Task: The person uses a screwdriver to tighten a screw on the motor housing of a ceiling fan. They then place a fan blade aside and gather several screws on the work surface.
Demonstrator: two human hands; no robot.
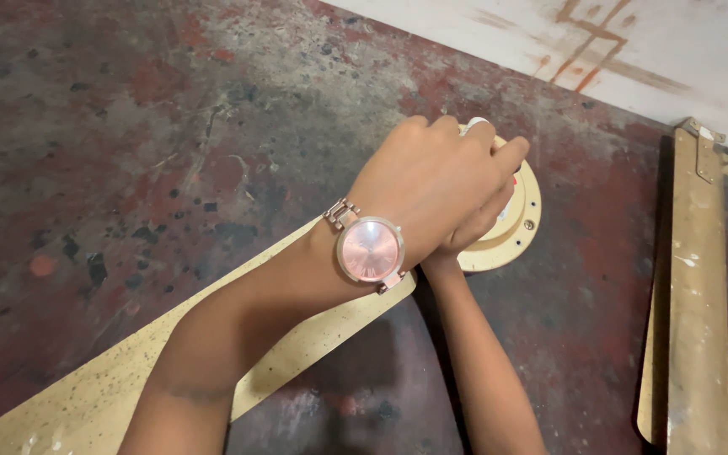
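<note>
Both hands close over the round hub (511,221) of a cream fan. The left hand (431,173), a pink watch (370,250) on its wrist, lies on top with fingers curled down in a clenched grip over a small white part (475,124) at the hub's far edge. The right hand (475,226) sits beneath it, wrapped around the hub's middle; what exactly it grasps is hidden. The hub is a pale yellow disc with a screw near its rim. A speckled, dirty blade (94,383) runs from the hub toward the near left. The hub rests on a worn red floor (111,152). Right of the hub, well apart, lies another blade (694,286).
</note>
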